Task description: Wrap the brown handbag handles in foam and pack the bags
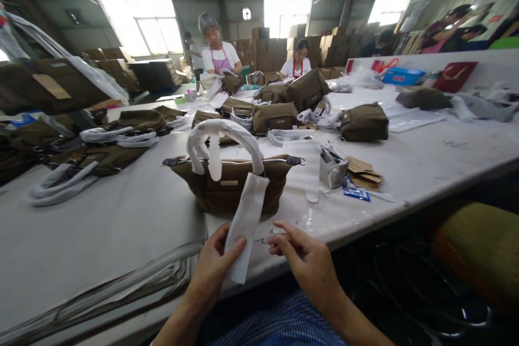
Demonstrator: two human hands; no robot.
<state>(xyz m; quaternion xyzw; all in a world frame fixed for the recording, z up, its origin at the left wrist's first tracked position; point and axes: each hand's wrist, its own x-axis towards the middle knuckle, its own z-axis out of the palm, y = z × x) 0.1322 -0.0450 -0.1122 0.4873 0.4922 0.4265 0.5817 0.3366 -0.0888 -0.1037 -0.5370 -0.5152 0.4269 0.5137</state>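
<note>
An olive-brown handbag (227, 194) stands upright on the table, zip along its top and handles (229, 127) wrapped in white. A white wavy-edged strip (214, 158) hangs at the handles, in front of the bag. My left hand (217, 259) is closed on a flat white strip of wrapping sheet (245, 227), thumb on its face; the strip's upper end reaches the bag's front near the right handle base. Right of the strip, apart from it, is my right hand (306, 259), with fingers curled and thumb pressed against them. Something thin shows at its fingertips, too small to name.
More brown bags (275, 116) cover the table's far side, others (113, 157) the left. Right of my bag are a grey box (332, 167), brown cards (363, 173) and a blue packet (356, 189). Folded sheets (133, 292) lie along the near edge. Two people work across the table.
</note>
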